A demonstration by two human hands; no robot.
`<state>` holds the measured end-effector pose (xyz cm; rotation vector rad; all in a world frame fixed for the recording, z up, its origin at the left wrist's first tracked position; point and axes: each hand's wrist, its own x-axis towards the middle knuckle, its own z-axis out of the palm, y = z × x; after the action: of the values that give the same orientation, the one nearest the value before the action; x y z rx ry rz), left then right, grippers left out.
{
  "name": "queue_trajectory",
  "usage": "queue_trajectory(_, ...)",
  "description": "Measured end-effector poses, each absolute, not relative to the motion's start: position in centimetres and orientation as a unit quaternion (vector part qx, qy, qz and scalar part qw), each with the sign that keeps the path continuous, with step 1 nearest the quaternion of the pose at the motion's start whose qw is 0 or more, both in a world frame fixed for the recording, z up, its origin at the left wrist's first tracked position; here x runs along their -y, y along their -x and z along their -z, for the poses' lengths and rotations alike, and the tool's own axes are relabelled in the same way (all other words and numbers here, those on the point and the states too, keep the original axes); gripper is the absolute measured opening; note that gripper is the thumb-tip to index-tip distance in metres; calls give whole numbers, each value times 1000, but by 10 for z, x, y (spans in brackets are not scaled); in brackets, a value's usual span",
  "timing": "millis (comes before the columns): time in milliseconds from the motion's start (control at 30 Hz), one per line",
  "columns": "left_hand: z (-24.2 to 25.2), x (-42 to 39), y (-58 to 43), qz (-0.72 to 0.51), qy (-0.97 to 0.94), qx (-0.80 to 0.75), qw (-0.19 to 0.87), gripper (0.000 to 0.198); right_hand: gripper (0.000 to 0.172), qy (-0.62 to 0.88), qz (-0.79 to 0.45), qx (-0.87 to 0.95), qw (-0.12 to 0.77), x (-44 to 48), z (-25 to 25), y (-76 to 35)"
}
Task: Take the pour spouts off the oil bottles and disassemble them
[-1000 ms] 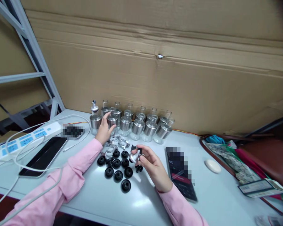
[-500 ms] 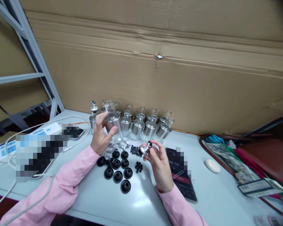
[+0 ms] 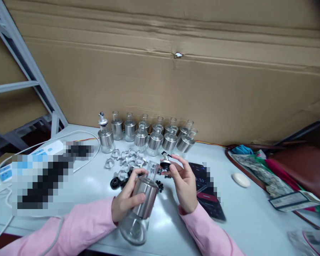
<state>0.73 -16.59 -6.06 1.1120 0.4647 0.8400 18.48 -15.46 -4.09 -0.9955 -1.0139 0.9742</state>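
Note:
My left hand [image 3: 128,199] is wrapped round a glass bottle [image 3: 146,199] with a steel sleeve, held tilted with its neck up and to the right. Between the thumb and fingers of my right hand [image 3: 184,181] is a metal pour spout stopper [image 3: 165,163] with a black ribbed base, beside the bottle's open mouth but apart from it. Loose silver metal pieces [image 3: 126,160] lie behind the bottle. Black round stopper parts [image 3: 115,183] and small black pieces [image 3: 159,186] are partly hidden by the bottle and my left hand.
Several steel-sleeved glass bottles [image 3: 156,140] stand in rows at the back. At their left end, one bottle [image 3: 106,140] wears a spout. A phone [image 3: 209,199] showing a timer, a white oval object [image 3: 240,179] and a small box [image 3: 296,201] lie right; white cables run left.
My left hand has lifted the bottle from the row and brought it forward, tilted. My right hand has turned the pour spout stopper so its black base points down.

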Motion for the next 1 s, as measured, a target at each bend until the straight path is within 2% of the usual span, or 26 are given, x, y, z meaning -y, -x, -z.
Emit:
queue_trajectory(67, 61, 167, -8, -379, -508, -220, 741, 64, 21, 439, -402, 458, 660, 157, 40, -184)
queue_trajectory(133, 60, 169, -9, -375, -513, -237, 735, 64, 21, 427, -387, 473, 667, 160, 39, -183)
queue_trajectory(333, 60, 169, -9, -341, -543, -271, 718, 63, 48, 368, -393, 544, 644, 167, 42, -182)
queue_trajectory(433, 59, 167, -8, -331, -555, -274, 713, 61, 54, 368, -403, 566, 617, 167, 47, -182)
queue_trajectory(600, 57, 166, -8, -322, -560, -263, 716, 59, 43, 370, -433, 558, 603, 167, 46, -181)
queue_trajectory(1000, 55, 164, -10, -310, -555, -232, 736, 58, 33, 381, -517, 468, 607, 162, 36, -182)
